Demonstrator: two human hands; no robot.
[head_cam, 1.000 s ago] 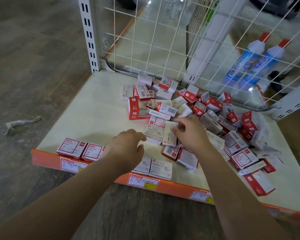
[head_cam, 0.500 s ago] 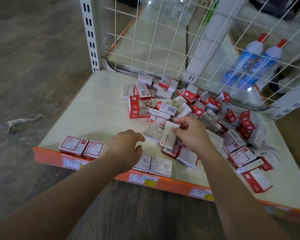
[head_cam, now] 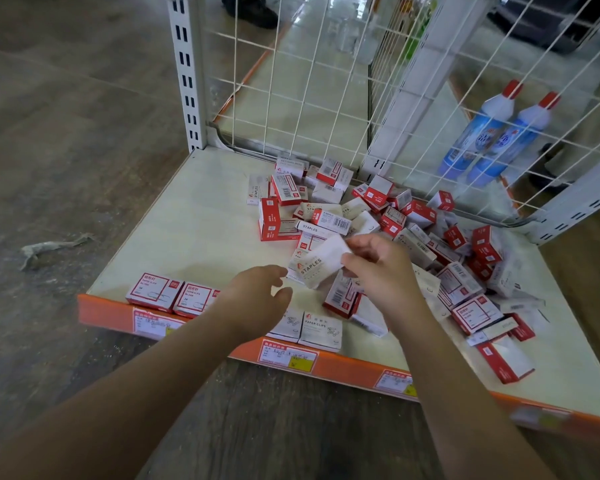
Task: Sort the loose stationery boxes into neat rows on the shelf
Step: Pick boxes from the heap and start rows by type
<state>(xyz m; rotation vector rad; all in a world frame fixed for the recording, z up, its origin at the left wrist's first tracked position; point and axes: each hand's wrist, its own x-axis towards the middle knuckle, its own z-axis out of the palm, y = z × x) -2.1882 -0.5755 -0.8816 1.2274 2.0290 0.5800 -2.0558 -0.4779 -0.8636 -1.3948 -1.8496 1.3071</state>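
At frame centre, just above the shelf (head_cam: 194, 216), I see a white STAPLES box (head_cam: 317, 265) held tilted off the surface, label up. Right hand (head_cam: 381, 268) pinches its 3 o'clock end, thumb and fingers curled round the edge. Left hand (head_cam: 257, 299) sits at the box's 8 o'clock, fingers loosely curled, thumb apart from them, nothing in it; fingertips near the box, I can't tell if they touch.

At 6 o'clock from the held box, along the shelf's orange front lip (head_cam: 347, 367): two white PAPER CLIPS boxes (head_cam: 321, 330) flat, side by side, the left one partly under the left wrist. At 8 o'clock on the same lip: two red-framed paper clip boxes (head_cam: 172, 294), side by side, touching.

From 12 to 4 o'clock: loose pile of red and white boxes (head_cam: 413, 220), stacked and tilted every way, running to the back corner. One red-edged box (head_cam: 506, 362) lies apart at 4 o'clock near the front lip.

Behind the pile, white wire mesh (head_cam: 312, 81). Through it at 2 o'clock, two blue bottles with red caps (head_cam: 492, 133). At 9 o'clock on the floor, a crumpled scrap (head_cam: 49, 245).
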